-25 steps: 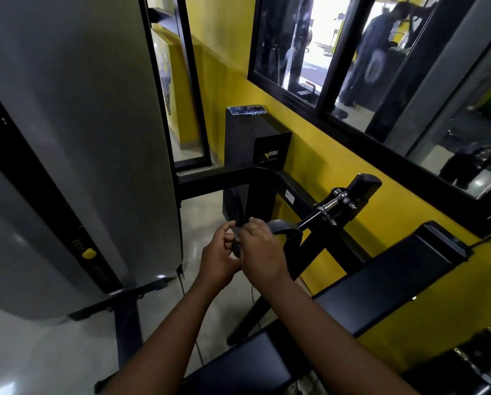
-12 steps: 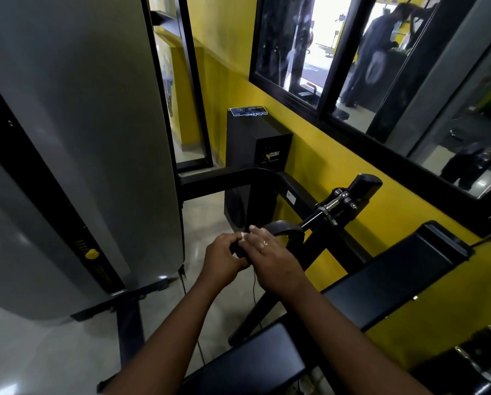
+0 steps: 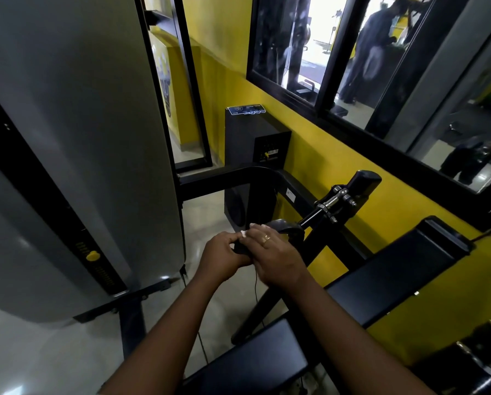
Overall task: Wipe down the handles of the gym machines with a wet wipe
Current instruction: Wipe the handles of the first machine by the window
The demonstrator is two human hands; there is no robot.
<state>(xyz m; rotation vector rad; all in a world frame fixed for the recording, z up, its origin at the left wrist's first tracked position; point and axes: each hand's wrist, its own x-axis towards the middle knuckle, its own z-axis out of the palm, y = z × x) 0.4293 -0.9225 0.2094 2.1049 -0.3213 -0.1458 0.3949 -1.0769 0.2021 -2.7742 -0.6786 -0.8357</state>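
Note:
A curved black handle (image 3: 287, 227) sticks out from a black machine arm with a chrome swivel joint (image 3: 334, 201). Both my hands meet at the handle's near end. My left hand (image 3: 223, 256) curls round the tip of the handle from the left. My right hand (image 3: 275, 256), with a ring on one finger, lies over the grip from the right. A small bit of white wet wipe (image 3: 243, 233) shows between my fingertips, and the rest of it is hidden under my right hand.
A tall grey weight-stack cover (image 3: 76, 143) with a yellow pin (image 3: 92, 255) stands at left. A black padded bench (image 3: 395, 269) runs along the right, below a yellow wall with mirrors (image 3: 349, 49). A black speaker box (image 3: 253, 149) stands behind the handle.
Both hands have dropped a little and turned on the handle. My right hand has slid over the top of the grip, and the left hand has closed in on the tip.

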